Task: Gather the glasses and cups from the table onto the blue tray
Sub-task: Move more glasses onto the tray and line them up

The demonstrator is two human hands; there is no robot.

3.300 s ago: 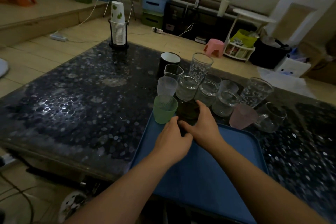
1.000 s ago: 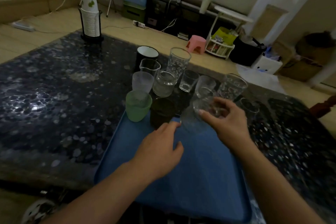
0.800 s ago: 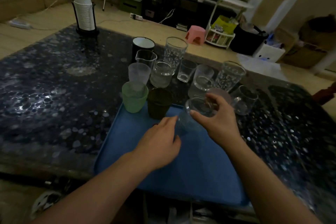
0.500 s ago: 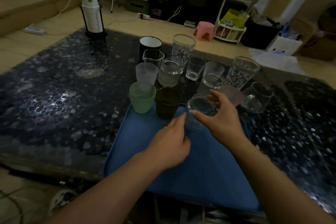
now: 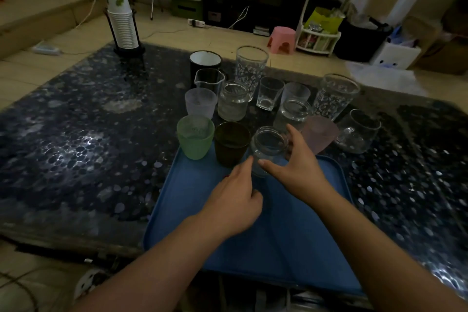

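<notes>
Setting clear jar (image 5: 268, 149) upright at tray (image 5: 291, 248) 12 o'clock; right hand (image 5: 296, 172) grips it, nearer; left hand (image 5: 235, 205) loosely curled, index touching jar, holding nothing

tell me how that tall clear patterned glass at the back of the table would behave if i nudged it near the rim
The tall clear patterned glass stands high on a narrower base, so a push near the rim would probably tip it rather than slide it. It looks like thin, empty glass, so likely light and breakable. The small clear tumbler stands close beside it and might get knocked.
</notes>
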